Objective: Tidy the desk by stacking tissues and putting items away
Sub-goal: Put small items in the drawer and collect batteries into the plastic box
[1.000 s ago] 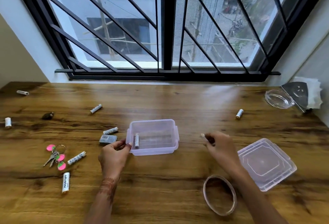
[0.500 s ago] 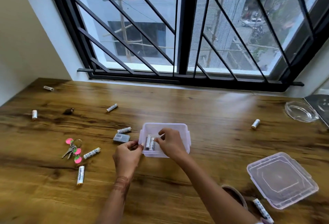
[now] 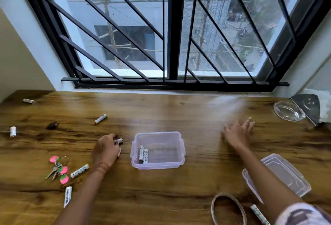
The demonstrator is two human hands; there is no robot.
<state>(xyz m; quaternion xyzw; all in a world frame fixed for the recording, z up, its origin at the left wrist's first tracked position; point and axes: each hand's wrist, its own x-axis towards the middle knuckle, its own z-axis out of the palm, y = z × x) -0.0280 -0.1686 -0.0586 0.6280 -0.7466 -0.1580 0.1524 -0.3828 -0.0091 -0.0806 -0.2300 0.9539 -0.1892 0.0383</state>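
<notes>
A clear lilac plastic box [image 3: 176, 164] stands open mid-desk with two white batteries [image 3: 143, 154] lying at its left end. Just left of the box, my left hand [image 3: 104, 150] curls its fingertips round a white battery [image 3: 119, 140]; a small pale item shows under the palm. My right hand [image 3: 239, 132] is stretched out far right of the box, fingers spread and blurred, holding nothing. Loose batteries lie at the left [image 3: 79, 171], [image 3: 67, 196], [image 3: 100, 118]. White tissues [image 3: 325, 107] sit at the far right edge behind a dark holder.
The box lid [image 3: 284, 174] lies at the right by my forearm. A tape ring [image 3: 228, 208] and a battery [image 3: 259, 214] are near the front edge. Keys with pink tags [image 3: 58, 168], a glass ashtray [image 3: 288, 113], a small dark object [image 3: 52, 125] and more batteries [image 3: 12, 131], [image 3: 28, 101] lie around.
My right hand left a second battery in the box and swung out to the right. My left hand let go of the box rim and moved left onto a battery.
</notes>
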